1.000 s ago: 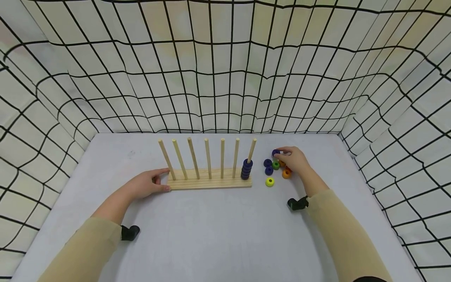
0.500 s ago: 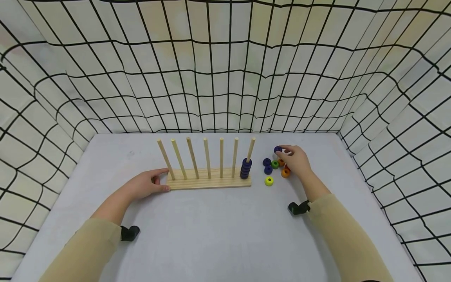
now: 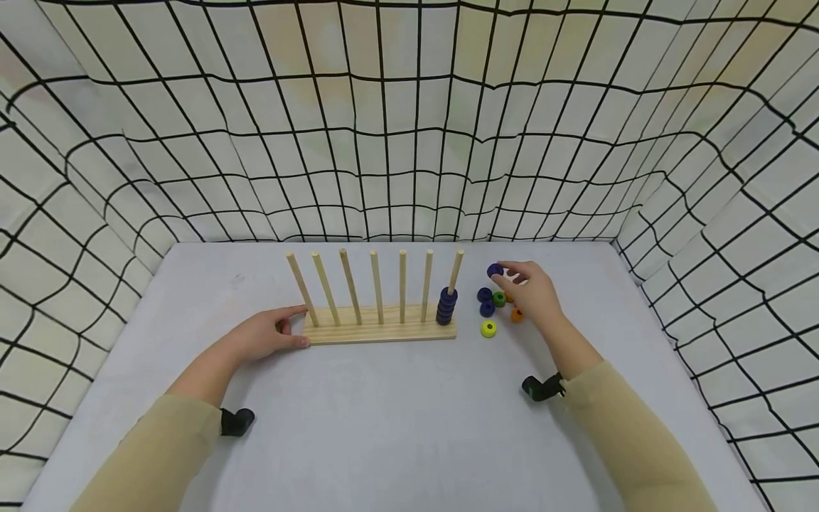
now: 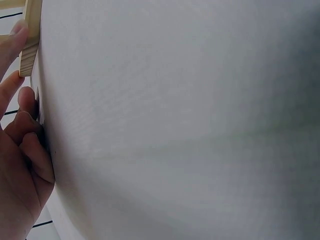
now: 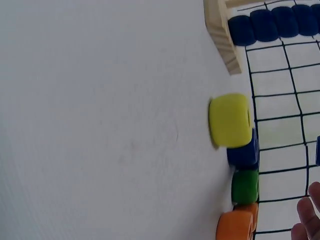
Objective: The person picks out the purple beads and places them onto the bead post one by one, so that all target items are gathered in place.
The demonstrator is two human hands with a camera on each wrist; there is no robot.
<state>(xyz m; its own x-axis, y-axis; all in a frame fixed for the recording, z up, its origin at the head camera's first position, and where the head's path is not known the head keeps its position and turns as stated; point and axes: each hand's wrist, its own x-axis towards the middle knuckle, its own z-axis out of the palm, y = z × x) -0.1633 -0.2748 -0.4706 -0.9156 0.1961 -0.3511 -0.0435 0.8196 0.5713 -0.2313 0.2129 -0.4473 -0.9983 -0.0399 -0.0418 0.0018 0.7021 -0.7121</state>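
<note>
A wooden peg stand (image 3: 384,334) with several upright pegs stands on the table. Several dark blue beads (image 3: 446,307) are stacked on its rightmost peg. My left hand (image 3: 262,336) grips the left end of the base between thumb and fingers; the left wrist view shows fingertips against the wooden end (image 4: 30,57). My right hand (image 3: 531,288) pinches a dark blue bead (image 3: 495,270) above the table, right of the stand. Under it lie loose beads: two blue (image 3: 487,308), a green one (image 3: 499,299), orange ones (image 3: 517,315) and a yellow one (image 3: 489,328).
A black net (image 3: 384,171) over white walls surrounds the back and sides of the white table (image 3: 384,427). In the right wrist view the yellow bead (image 5: 231,121) lies near the end of the stand (image 5: 222,37). Dark wrist camera mounts (image 3: 542,388) sit at both cuffs.
My right hand, with the blue bead pinched in it, rises slightly off the bead group, then shifts left toward the stand. My left hand stays on the base.
</note>
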